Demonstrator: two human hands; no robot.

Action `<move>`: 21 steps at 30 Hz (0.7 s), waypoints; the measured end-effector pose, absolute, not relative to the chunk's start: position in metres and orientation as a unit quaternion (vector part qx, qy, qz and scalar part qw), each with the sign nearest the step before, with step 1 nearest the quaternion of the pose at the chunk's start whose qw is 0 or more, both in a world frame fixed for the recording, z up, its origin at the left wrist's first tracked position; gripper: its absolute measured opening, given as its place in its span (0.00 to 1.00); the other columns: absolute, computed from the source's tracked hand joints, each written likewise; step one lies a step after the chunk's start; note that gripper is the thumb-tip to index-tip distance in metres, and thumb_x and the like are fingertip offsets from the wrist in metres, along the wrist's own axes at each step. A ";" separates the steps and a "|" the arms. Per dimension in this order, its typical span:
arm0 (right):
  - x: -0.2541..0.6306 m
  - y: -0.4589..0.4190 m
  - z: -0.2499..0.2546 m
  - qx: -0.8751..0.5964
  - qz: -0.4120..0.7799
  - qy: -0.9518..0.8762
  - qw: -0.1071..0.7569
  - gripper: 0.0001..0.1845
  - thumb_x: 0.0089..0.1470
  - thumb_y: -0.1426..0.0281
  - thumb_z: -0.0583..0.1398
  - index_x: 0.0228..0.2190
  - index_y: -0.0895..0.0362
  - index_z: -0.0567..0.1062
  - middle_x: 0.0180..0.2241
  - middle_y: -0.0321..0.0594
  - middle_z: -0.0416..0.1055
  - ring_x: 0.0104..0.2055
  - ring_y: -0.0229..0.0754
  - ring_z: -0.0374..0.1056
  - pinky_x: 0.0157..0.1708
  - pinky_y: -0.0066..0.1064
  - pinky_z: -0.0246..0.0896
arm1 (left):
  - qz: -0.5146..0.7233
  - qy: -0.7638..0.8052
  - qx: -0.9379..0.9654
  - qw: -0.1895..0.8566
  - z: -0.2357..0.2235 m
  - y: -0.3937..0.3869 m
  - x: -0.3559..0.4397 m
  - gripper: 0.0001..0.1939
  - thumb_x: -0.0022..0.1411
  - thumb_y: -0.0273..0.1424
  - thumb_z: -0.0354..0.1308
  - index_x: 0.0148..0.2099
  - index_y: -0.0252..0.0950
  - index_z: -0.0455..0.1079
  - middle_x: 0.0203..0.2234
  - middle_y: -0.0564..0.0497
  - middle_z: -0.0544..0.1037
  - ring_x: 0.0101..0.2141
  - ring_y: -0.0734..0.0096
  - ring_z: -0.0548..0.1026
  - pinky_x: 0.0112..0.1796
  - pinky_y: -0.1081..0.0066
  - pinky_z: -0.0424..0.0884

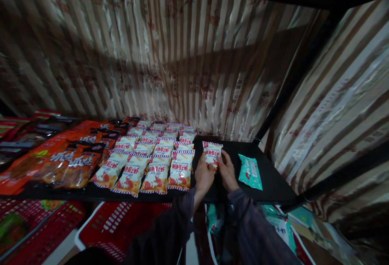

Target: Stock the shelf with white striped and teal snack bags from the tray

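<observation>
On a black shelf, both my hands grip one small white snack packet with red print. My left hand pinches its lower left edge. My right hand closes on its right side. The packet lies just right of several rows of matching white packets. A teal packet lies flat on the shelf to the right of my right hand.
Large orange snack bags fill the shelf's left part. A striped shiny curtain hangs behind and to the right. Below the shelf are red baskets and more teal packets.
</observation>
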State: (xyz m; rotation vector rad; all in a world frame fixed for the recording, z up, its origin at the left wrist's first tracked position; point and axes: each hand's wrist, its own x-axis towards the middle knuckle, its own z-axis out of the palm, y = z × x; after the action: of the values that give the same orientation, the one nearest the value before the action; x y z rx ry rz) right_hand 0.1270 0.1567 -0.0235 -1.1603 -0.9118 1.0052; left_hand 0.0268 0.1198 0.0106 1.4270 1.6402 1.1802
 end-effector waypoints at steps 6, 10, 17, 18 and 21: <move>0.123 0.182 -0.027 -0.516 0.415 -0.420 0.621 0.34 0.46 0.53 0.64 0.53 0.54 0.71 0.48 0.44 0.76 0.47 0.49 0.73 0.47 0.40 0.70 | 0.453 0.652 0.520 0.314 0.014 0.145 0.027 0.30 0.60 0.22 0.53 0.65 0.37 0.60 0.59 0.40 0.70 0.58 0.57 0.69 0.57 0.61 0.63; 0.120 0.200 -0.034 -0.542 0.401 -0.415 0.611 0.37 0.44 0.53 0.64 0.54 0.56 0.69 0.51 0.48 0.73 0.50 0.48 0.71 0.51 0.39 0.66 | 0.429 0.695 0.478 0.324 0.019 0.162 0.030 0.30 0.61 0.23 0.54 0.65 0.37 0.58 0.55 0.39 0.74 0.53 0.56 0.74 0.53 0.62 0.66; 0.121 0.234 -0.046 -0.553 0.339 -0.480 0.591 0.36 0.46 0.53 0.61 0.55 0.56 0.68 0.47 0.46 0.75 0.46 0.48 0.72 0.50 0.42 0.65 | 0.443 0.698 0.485 0.286 0.022 0.192 0.037 0.25 0.61 0.22 0.53 0.61 0.36 0.63 0.57 0.38 0.71 0.57 0.57 0.70 0.56 0.62 0.64; 0.121 0.239 -0.047 -0.556 0.329 -0.486 0.589 0.36 0.46 0.53 0.61 0.55 0.56 0.69 0.47 0.46 0.76 0.46 0.49 0.72 0.49 0.42 0.65 | 0.446 0.698 0.485 0.281 0.023 0.196 0.038 0.24 0.61 0.22 0.53 0.60 0.35 0.64 0.58 0.38 0.70 0.58 0.57 0.69 0.57 0.62 0.63; 0.120 0.255 -0.050 -0.559 0.308 -0.497 0.587 0.35 0.45 0.54 0.62 0.53 0.56 0.70 0.46 0.46 0.76 0.45 0.49 0.72 0.49 0.41 0.64 | 0.453 0.698 0.478 0.280 0.022 0.207 0.039 0.24 0.62 0.22 0.51 0.60 0.31 0.64 0.59 0.35 0.68 0.60 0.55 0.67 0.58 0.61 0.61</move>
State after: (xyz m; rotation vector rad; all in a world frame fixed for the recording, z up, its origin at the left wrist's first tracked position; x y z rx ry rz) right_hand 0.1201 0.2546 -0.0504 -1.3034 -1.1595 0.7185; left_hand 0.0392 0.2066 0.0218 1.2826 1.8721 1.2136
